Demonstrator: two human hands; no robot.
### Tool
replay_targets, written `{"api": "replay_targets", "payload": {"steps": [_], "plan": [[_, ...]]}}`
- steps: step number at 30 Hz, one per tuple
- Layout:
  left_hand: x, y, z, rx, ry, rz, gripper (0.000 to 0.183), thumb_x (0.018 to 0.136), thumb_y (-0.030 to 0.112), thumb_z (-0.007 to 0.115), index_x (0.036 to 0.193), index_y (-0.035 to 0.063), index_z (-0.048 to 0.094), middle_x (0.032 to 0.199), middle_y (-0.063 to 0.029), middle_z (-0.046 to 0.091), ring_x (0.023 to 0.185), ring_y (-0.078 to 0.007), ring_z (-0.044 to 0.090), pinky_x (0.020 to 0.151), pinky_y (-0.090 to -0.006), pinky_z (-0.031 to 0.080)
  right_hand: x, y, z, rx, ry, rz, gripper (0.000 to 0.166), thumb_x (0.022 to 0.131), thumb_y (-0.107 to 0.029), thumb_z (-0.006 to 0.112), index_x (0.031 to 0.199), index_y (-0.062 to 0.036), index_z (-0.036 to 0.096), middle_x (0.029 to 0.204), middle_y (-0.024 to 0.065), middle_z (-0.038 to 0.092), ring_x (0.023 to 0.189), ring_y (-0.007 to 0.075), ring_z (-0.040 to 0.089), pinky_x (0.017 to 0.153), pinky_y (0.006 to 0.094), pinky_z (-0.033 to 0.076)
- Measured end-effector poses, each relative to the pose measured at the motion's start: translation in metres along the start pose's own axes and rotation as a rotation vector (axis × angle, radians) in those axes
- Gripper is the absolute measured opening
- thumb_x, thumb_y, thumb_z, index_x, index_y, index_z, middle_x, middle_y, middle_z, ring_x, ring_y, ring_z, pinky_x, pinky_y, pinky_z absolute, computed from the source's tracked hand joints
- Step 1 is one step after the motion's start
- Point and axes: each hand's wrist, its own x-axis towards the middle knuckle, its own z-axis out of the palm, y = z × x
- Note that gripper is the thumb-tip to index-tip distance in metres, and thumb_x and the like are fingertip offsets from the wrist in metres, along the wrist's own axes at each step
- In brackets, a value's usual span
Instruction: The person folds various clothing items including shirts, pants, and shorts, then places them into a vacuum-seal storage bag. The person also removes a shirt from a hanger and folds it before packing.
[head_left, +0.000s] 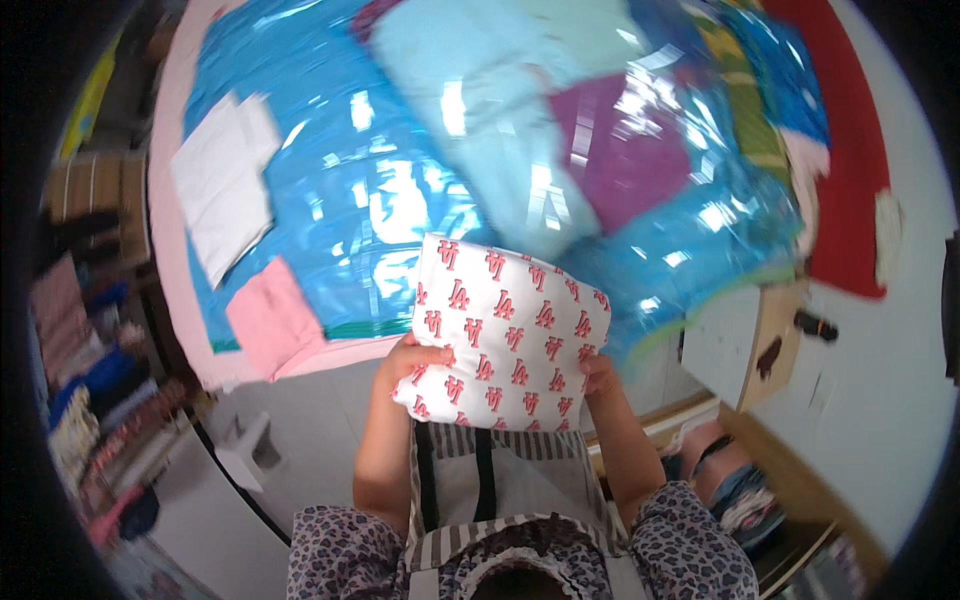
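Note:
Between my left hand (414, 358) and my right hand (598, 375), a folded white cloth (502, 330) with a repeated red letter print is held up in front of my apron. Each hand grips one side of it, thumbs on the printed face. Just beyond its upper edge lies a large shiny blue plastic storage bag (315, 172). Light blue fabric (480, 142) and a folded purple cloth (622, 154) show at the bag, under glare; whether they lie inside is hard to tell. To the left rest a folded white cloth (221, 184) and a folded pink cloth (275, 319).
A pale pink sheet (169, 247) edges the bed. Red fabric (851, 187) lies at the far right, beside a wooden cabinet (772, 345). On the left floor stands a white plastic stool (247, 450), near piled clothes (112, 397). More clothes (739, 487) fill an open compartment at lower right.

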Motion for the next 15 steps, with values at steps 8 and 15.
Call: {"api": "replay_targets", "payload": {"steps": [8,15], "plan": [[0.089,-0.119,0.205,0.357,-0.253,-0.073,0.048,0.079,0.005,0.064,0.123,-0.0047,0.049,0.113,-0.0116,0.06,0.099,-0.0177,0.06,0.087,-0.0305,0.047,-0.224,-0.043,-0.045,0.07,-0.107,-0.611,0.069,0.06,0.007,0.06,0.127,0.0044,0.043,0.121,0.021,0.055,0.109,0.0336,0.055,0.091,0.0462,0.046],[0.197,-0.214,0.334,1.615,0.073,0.94,0.041,0.085,0.015,0.058,0.124,0.0106,0.051,0.122,-0.0131,0.052,0.108,-0.0233,0.051,0.088,-0.0382,0.042,-0.372,-0.058,-0.141,-0.307,0.085,-1.241,0.068,0.07,-0.005,0.064,0.132,0.0029,0.037,0.127,0.0191,0.049,0.112,0.0357,0.052,0.092,0.0479,0.045]]}}
